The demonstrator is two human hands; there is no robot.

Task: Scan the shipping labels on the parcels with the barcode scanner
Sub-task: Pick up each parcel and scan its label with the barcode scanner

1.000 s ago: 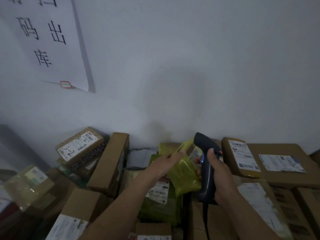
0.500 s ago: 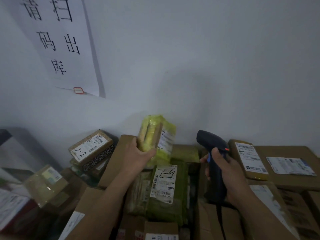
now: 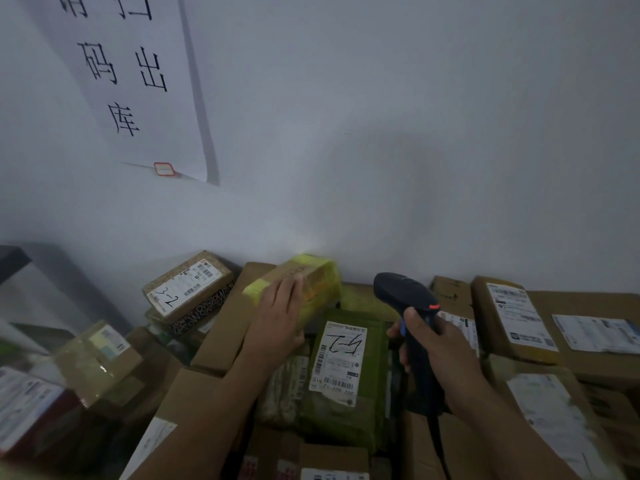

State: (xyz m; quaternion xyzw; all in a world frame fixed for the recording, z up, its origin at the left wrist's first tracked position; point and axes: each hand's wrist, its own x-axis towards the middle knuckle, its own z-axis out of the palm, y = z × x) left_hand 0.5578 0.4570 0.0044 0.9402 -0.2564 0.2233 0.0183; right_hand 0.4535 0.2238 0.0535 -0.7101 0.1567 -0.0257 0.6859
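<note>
Head view. Yellow-green plastic-wrapped parcel [image 3: 311, 278]: at the back of the pile, over the far end of a long tan cardboard box [image 3: 221, 334]. Left hand [image 3: 277, 320]: laid over it, fingers close together; thumb hidden, so grip or mere press cannot be told. Right hand [image 3: 443, 351]: fingers wrapped round the dark pistol-shaped barcode scanner [image 3: 405, 296]. Likely next: dark green bagged parcel [image 3: 346, 410], white label [image 3: 337, 358] face up between the hands. Tip the scanner nose onto its barcode and hold steady.

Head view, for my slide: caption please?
Left hand on a yellow parcel, right hand gripping the barcode scanner, above labelled parcels.
</note>
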